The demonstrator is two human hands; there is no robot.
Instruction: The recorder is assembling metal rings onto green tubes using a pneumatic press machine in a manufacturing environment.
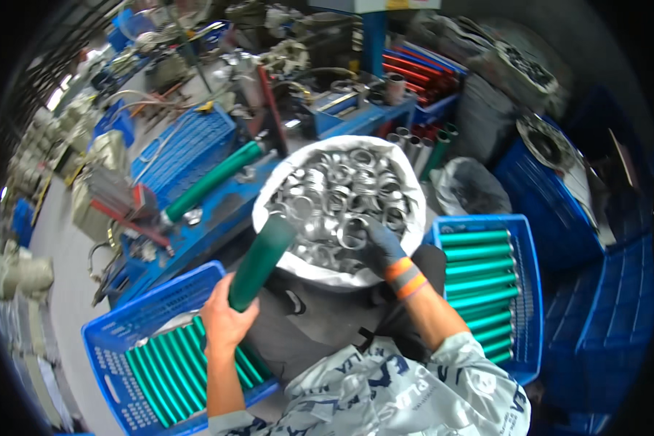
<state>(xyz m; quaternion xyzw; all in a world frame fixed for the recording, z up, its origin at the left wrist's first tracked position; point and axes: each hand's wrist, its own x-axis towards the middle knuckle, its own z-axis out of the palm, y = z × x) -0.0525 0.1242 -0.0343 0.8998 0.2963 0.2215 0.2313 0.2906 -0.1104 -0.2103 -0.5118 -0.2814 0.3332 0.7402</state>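
- your left hand point(229, 316), bare, wraps the lower part of a green tube point(263, 260), fingers closed around it, the tube tilted with its upper end in front of the white sack's near left side
- your right hand point(381, 247), in a dark glove, reaches into the open white sack point(416, 218), thumb and fingers appearing to pinch the right edge of a silver ring point(352, 232)
- the ring sits over a heap of loose rings point(334, 182), its opening turned up toward you; whether it touches those beneath cannot be told
- to lift it well, you would do best to take one ring only, gripping its rim firmly and drawing it straight up so that neighbours do not snag
- a light check of the rim for dents, and a fingertip kept out of the bore, would likely serve you here
- hold the tube steady and its upper end clear of the sack's rim; a knock against metal could mark the green surface
- to your left, a blue crate point(160, 292) holds green tubes in a row; to your right, a second crate point(533, 291) holds more, so mind both elbows
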